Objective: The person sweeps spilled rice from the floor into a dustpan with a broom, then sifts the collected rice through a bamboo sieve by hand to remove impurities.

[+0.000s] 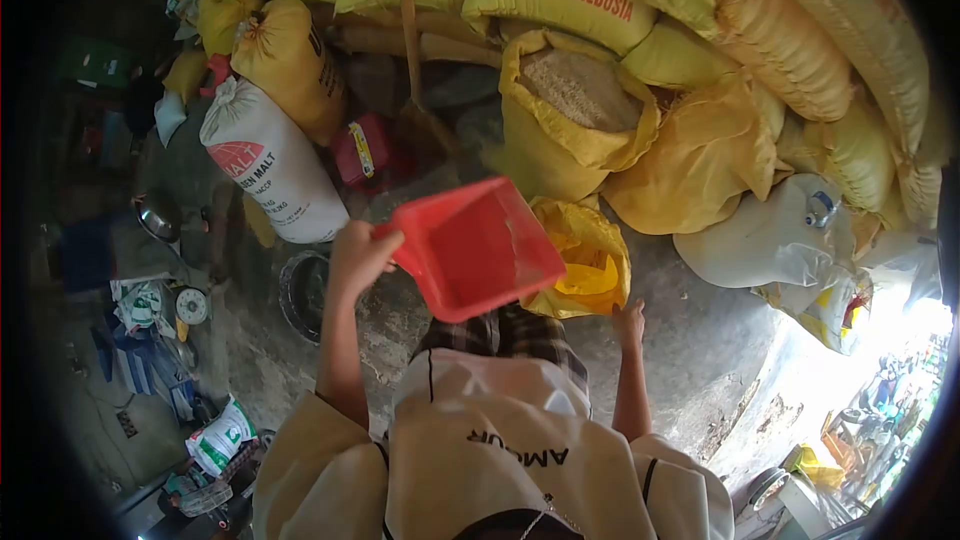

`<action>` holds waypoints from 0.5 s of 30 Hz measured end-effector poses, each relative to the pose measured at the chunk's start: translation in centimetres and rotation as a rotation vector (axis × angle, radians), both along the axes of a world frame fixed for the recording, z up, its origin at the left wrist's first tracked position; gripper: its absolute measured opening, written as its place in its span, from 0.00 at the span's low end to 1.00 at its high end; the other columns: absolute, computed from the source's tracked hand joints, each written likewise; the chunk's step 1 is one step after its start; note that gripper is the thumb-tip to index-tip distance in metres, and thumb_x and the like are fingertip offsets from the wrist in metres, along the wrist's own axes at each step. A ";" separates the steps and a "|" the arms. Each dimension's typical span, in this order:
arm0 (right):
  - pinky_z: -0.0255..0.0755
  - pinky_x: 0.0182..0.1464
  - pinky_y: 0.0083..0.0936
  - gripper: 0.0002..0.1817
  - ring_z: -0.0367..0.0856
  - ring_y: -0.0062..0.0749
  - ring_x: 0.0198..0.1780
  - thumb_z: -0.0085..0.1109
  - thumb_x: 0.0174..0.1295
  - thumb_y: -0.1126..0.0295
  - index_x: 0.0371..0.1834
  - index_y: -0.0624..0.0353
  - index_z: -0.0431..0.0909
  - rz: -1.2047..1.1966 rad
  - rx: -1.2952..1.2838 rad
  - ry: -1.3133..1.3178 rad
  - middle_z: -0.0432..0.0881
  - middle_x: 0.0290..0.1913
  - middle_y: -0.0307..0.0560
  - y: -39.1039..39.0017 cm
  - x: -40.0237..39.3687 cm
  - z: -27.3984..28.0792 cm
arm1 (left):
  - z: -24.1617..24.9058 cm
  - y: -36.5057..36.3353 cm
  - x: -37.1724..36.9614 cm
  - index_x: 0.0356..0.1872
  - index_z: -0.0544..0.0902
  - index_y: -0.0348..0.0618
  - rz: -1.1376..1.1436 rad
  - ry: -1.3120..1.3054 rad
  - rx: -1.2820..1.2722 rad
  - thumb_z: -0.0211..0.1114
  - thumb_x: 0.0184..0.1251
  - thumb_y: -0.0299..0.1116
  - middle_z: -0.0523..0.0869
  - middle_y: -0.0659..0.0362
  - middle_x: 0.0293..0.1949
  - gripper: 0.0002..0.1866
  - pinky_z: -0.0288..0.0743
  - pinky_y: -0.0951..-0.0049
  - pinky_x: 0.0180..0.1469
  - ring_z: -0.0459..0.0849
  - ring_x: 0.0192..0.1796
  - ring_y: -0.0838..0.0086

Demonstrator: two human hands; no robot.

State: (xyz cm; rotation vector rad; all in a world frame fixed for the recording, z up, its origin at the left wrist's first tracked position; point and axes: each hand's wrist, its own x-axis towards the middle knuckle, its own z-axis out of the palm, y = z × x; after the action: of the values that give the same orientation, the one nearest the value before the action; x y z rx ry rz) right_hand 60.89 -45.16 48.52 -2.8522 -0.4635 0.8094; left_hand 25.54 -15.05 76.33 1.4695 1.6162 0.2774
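the left hand [358, 255] is closing its grip around the handle of a red scoop [472, 248], holding it up in front of the body with its open mouth tilting up and away; a thin dusting of pale grain seems to be clinging inside, otherwise it is looking nearly bare. the right hand [630, 323] is hanging low with fingers loosely spread, holding nothing, just touching or nearly touching the rim of a small yellow bag [590, 258] that is sitting open on the concrete floor [690, 350] just beyond the scoop. behind it an open yellow sack [575, 105] is showing pale grain at its top, leaning against the stacked sacks [800, 40].

as a judgement, the scooping step is in hand, with the scoop between loads. the next move is calling for reaching forward over the small bag to the open sack, dipping the scoop's mouth into the grain, while the right hand is steadying the bag's rim.
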 end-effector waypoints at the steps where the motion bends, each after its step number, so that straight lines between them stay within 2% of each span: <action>1: 0.73 0.50 0.43 0.27 0.82 0.52 0.48 0.60 0.57 0.62 0.57 0.66 0.71 -0.003 0.016 -0.009 0.81 0.43 0.67 0.8 -0.3 2.1 | 0.7 0.6 -0.6 0.21 0.82 0.28 0.075 -0.038 -0.006 0.65 0.56 0.41 0.83 0.52 0.17 0.20 0.79 0.75 0.24 0.85 0.21 0.72; 3: 0.68 0.58 0.44 0.32 0.73 0.56 0.57 0.63 0.54 0.64 0.63 0.64 0.66 0.167 0.091 -0.182 0.75 0.53 0.66 4.3 -1.4 9.1 | 3.9 1.4 0.4 0.21 0.82 0.28 0.142 -0.095 0.037 0.65 0.58 0.40 0.83 0.54 0.17 0.20 0.79 0.77 0.23 0.85 0.20 0.73; 5: 0.67 0.57 0.45 0.30 0.71 0.56 0.56 0.63 0.52 0.69 0.60 0.63 0.69 0.359 0.588 -0.266 0.74 0.52 0.62 7.4 -2.6 13.6 | 5.5 2.4 2.0 0.21 0.82 0.28 0.149 -0.165 0.075 0.66 0.58 0.41 0.83 0.54 0.17 0.20 0.79 0.77 0.23 0.84 0.20 0.74; 6: 0.66 0.58 0.44 0.29 0.71 0.55 0.56 0.61 0.51 0.72 0.60 0.63 0.69 0.441 0.709 -0.329 0.74 0.52 0.61 9.5 -4.3 18.6 | 5.8 2.7 3.2 0.21 0.82 0.29 0.163 -0.226 0.087 0.66 0.59 0.41 0.83 0.55 0.17 0.21 0.79 0.77 0.23 0.84 0.19 0.74; 7: 0.65 0.59 0.42 0.29 0.71 0.54 0.56 0.60 0.51 0.74 0.60 0.62 0.69 0.522 0.827 -0.397 0.74 0.53 0.60 11.4 -6.5 23.7 | 5.6 3.1 4.6 0.21 0.82 0.29 0.146 -0.237 0.096 0.66 0.59 0.41 0.83 0.55 0.17 0.21 0.79 0.77 0.23 0.84 0.19 0.74; 9: 0.66 0.58 0.42 0.30 0.71 0.52 0.56 0.57 0.48 0.78 0.60 0.62 0.69 0.599 1.001 -0.204 0.74 0.53 0.59 13.7 -11.1 27.8 | 3.2 3.9 7.9 0.20 0.81 0.29 0.163 -0.332 0.170 0.67 0.60 0.42 0.82 0.56 0.17 0.22 0.79 0.78 0.23 0.84 0.20 0.75; 10: 0.63 0.60 0.43 0.28 0.71 0.52 0.56 0.57 0.49 0.77 0.59 0.62 0.69 0.581 1.004 -0.233 0.75 0.53 0.57 15.8 -13.6 30.4 | 1.0 4.0 9.3 0.20 0.81 0.28 0.228 -0.428 0.145 0.67 0.60 0.42 0.82 0.57 0.17 0.22 0.79 0.78 0.23 0.84 0.21 0.75; 11: 0.61 0.62 0.43 0.27 0.72 0.51 0.56 0.57 0.50 0.77 0.58 0.62 0.69 0.558 1.003 -0.262 0.75 0.52 0.56 18.2 -15.2 32.0 | -0.7 3.7 10.8 0.20 0.81 0.28 0.291 -0.523 0.114 0.67 0.61 0.42 0.81 0.58 0.16 0.22 0.78 0.78 0.23 0.84 0.22 0.76; 12: 0.61 0.62 0.43 0.27 0.72 0.51 0.56 0.57 0.50 0.77 0.58 0.62 0.69 0.532 0.993 -0.283 0.75 0.52 0.56 20.1 -15.9 31.3 | -0.3 2.8 12.3 0.20 0.82 0.28 0.280 -0.577 0.098 0.66 0.62 0.43 0.81 0.57 0.17 0.23 0.77 0.78 0.24 0.84 0.23 0.77; 13: 0.56 0.65 0.44 0.27 0.73 0.49 0.54 0.59 0.49 0.74 0.57 0.61 0.70 0.568 0.881 -0.453 0.76 0.51 0.53 22.4 -16.3 29.6 | 0.5 2.1 13.5 0.21 0.82 0.27 0.262 -0.629 0.086 0.65 0.63 0.43 0.82 0.57 0.17 0.23 0.76 0.77 0.25 0.84 0.25 0.78; 14: 0.51 0.67 0.46 0.28 0.73 0.47 0.53 0.62 0.47 0.71 0.56 0.59 0.71 0.591 0.758 -0.614 0.77 0.50 0.50 24.8 -16.3 28.0 | 0.7 2.3 13.9 0.23 0.82 0.27 0.146 -0.509 0.086 0.64 0.64 0.44 0.82 0.56 0.18 0.24 0.75 0.76 0.26 0.83 0.25 0.79; 15: 0.51 0.67 0.46 0.28 0.73 0.47 0.53 0.62 0.47 0.71 0.56 0.59 0.71 0.547 0.747 -0.626 0.77 0.50 0.50 26.7 -15.6 26.7 | 0.9 3.1 14.1 0.24 0.83 0.27 0.030 -0.385 0.091 0.63 0.65 0.45 0.83 0.56 0.19 0.24 0.73 0.75 0.27 0.82 0.26 0.81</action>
State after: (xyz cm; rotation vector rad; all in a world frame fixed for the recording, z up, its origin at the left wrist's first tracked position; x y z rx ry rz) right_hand 45.28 -18.50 75.20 -2.1958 -1.3214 -0.2411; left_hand 39.61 -11.97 77.21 1.3605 1.3278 0.6183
